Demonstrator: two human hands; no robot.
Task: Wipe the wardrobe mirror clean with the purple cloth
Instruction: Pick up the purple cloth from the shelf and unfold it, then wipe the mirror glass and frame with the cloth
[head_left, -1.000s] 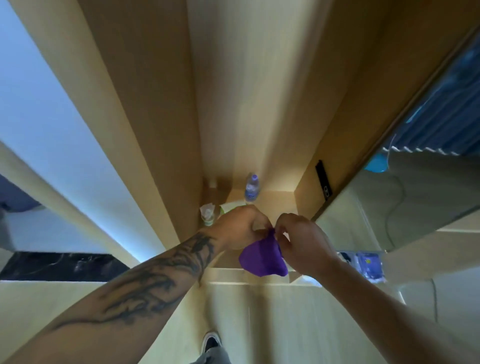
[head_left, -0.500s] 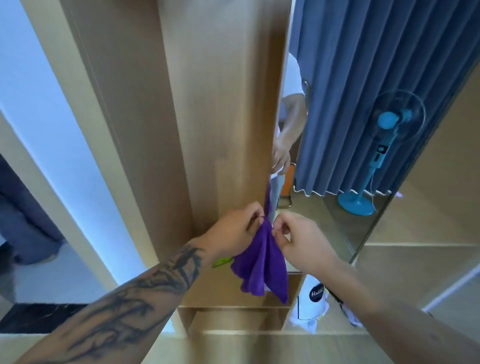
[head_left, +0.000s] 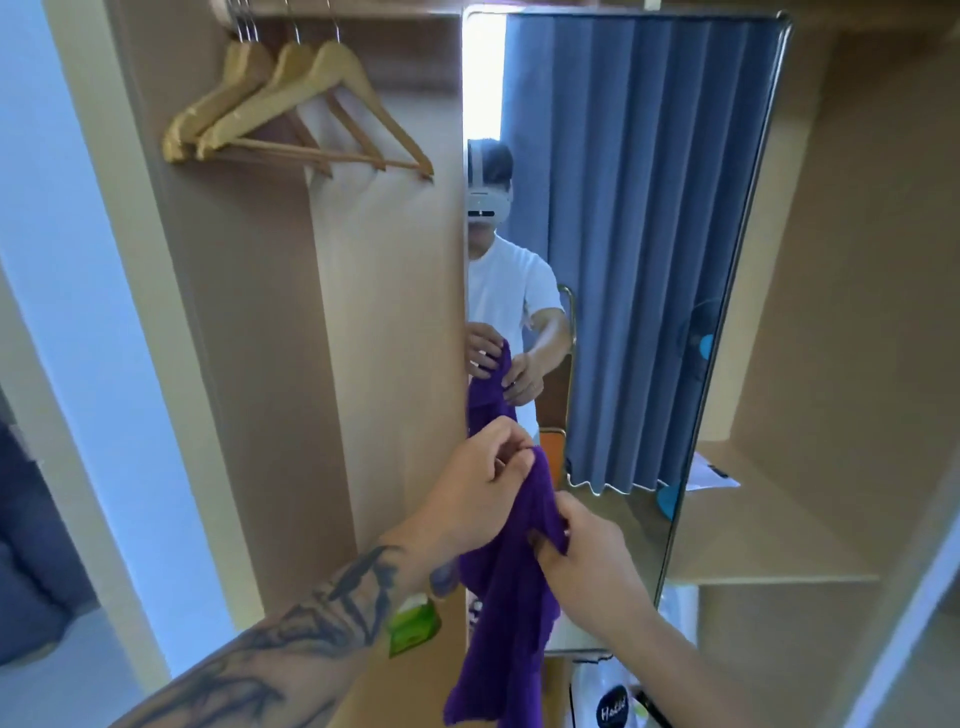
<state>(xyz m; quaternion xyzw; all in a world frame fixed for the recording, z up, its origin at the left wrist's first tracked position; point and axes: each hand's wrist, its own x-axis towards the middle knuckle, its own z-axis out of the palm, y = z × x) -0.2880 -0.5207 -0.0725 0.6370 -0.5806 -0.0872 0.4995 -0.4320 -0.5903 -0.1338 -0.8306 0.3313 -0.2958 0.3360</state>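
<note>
The purple cloth hangs down in front of me, pinched at its upper edge by both hands. My left hand grips the top corner, my right hand holds the edge just below and to the right. The tall wardrobe mirror stands straight ahead, its lower left part hidden behind the hands and cloth. It reflects a person in a white shirt holding the cloth, blue curtains and a blue fan. The cloth is held just short of the glass; I cannot tell if it touches.
Wooden hangers hang from a rail in the open wardrobe bay left of the mirror. A green item sits low behind my left forearm. A white bag with a black label stands below the mirror. Wooden shelves lie to the right.
My view has tilted up from the wardrobe floor to the full mirror. The bunched cloth has been let out and now hangs long, with my hands slightly further apart.
</note>
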